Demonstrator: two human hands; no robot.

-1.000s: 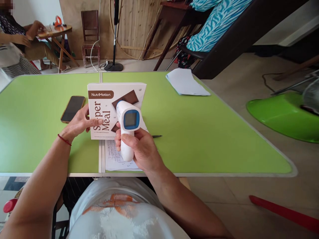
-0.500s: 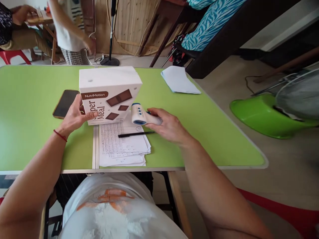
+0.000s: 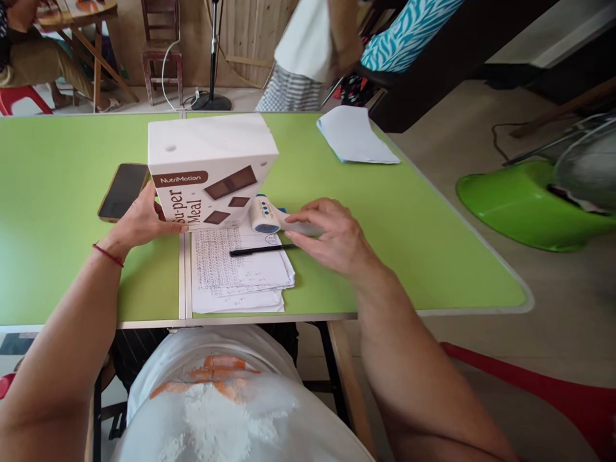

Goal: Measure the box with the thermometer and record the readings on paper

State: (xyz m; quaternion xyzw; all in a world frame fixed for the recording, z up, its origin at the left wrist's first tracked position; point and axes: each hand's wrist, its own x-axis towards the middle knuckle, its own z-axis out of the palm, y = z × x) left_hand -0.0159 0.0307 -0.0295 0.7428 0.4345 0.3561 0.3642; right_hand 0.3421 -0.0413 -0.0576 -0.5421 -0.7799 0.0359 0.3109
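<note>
A white NutriMotion box (image 3: 212, 173) with brown squares printed on its front stands on the table. My left hand (image 3: 144, 218) grips its lower left edge, the thumb across the front and the other fingers behind. My right hand (image 3: 332, 234) is closed round the grey handle of a white and blue infrared thermometer (image 3: 264, 215), the thumb below and the fingers above. The thermometer's head is close to the box's lower right corner, over the far end of the papers. A black pen (image 3: 260, 250) lies on the stacked handwritten sheets (image 3: 240, 282) in front of the box.
A dark phone (image 3: 124, 191) lies left of the box on the green table (image 3: 58, 256). White sheets (image 3: 356, 135) rest at the far right. Behind the table are a walking person (image 3: 303, 58), a stand (image 3: 212, 64) and a wooden chair (image 3: 162, 54). A green stool (image 3: 524, 205) is at right.
My right-hand fingers have shifted on the thermometer's handle, with more of the handle now showing. The box stays in my left hand. A person behind the table has walked from left to right.
</note>
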